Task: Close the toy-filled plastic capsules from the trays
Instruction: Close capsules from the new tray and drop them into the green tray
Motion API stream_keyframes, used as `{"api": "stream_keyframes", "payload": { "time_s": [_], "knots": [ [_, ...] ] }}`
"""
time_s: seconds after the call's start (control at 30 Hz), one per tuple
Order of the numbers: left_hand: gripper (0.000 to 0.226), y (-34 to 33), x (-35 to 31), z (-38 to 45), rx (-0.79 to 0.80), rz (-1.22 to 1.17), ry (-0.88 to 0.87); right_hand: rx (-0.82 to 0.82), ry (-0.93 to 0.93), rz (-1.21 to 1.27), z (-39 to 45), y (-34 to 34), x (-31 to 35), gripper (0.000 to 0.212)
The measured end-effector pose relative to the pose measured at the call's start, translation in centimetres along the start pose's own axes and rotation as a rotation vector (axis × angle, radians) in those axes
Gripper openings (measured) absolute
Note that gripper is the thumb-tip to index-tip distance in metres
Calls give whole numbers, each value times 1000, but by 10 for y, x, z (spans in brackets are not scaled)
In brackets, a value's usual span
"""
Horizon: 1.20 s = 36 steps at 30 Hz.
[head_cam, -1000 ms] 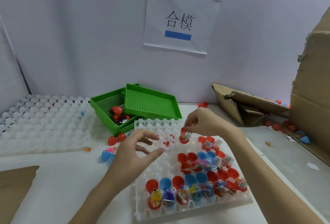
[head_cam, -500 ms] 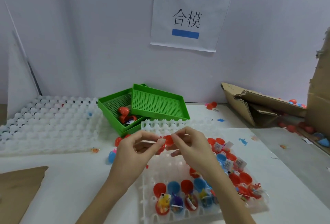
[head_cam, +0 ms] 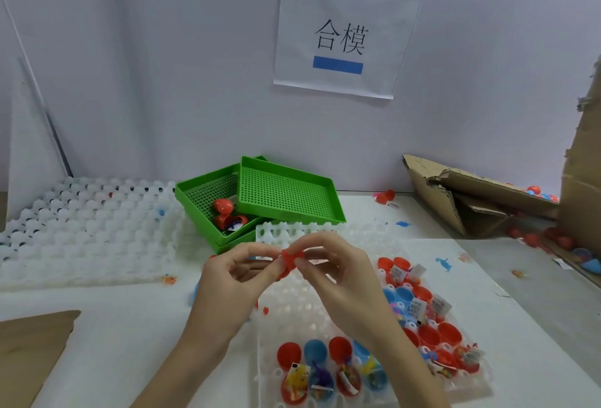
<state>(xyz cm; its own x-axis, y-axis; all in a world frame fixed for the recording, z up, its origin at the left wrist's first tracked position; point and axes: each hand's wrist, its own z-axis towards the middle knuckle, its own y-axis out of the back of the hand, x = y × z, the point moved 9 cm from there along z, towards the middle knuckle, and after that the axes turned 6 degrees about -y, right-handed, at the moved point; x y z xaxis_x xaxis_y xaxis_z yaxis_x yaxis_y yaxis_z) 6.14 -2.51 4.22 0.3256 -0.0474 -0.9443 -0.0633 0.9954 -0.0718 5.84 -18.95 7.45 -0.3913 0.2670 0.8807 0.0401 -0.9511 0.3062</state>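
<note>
I hold a red capsule (head_cam: 290,260) up over the white tray (head_cam: 302,313), pinched between my left hand (head_cam: 232,281) and right hand (head_cam: 338,272). To shut it well, I think I must line up both halves and squeeze evenly. The green trays (head_cam: 286,193) sit close behind, and there is more room on my left

A white table (head_cam: 107,336) is carrying a white capsule tray (head_cam: 299,307) at six o'clock. Stacked white trays (head_cam: 84,232) are lying at nine o'clock, green mesh trays (head_cam: 286,193) at twelve, and torn cardboard (head_cam: 471,193) at two. A brown board (head_cam: 29,352) is sitting at eight o'clock, with loose capsule halves (head_cam: 385,195) scattering near one o'clock.
</note>
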Motion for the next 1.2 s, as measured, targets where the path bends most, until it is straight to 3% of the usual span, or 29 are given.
{"api": "stream_keyframes", "payload": {
  "time_s": [0.3, 0.7, 0.9, 1.2],
  "knots": [
    [18, -9, -11, -2, 28, 51, -146, -83, -83, 284, 1, 7, -12, 17],
    [20, 8, 1, 0, -110, -133, -26, -33, -47, 203, 2, -4, -14, 21],
    [29, -4, -15, -1, 26, -89, -153, -86, -24, 229, 2, 0, -14, 19],
    [40, 1, -26, -3, -21, -27, -252, -74, 69, 190, 0, 0, -3, 28]
  ]
}}
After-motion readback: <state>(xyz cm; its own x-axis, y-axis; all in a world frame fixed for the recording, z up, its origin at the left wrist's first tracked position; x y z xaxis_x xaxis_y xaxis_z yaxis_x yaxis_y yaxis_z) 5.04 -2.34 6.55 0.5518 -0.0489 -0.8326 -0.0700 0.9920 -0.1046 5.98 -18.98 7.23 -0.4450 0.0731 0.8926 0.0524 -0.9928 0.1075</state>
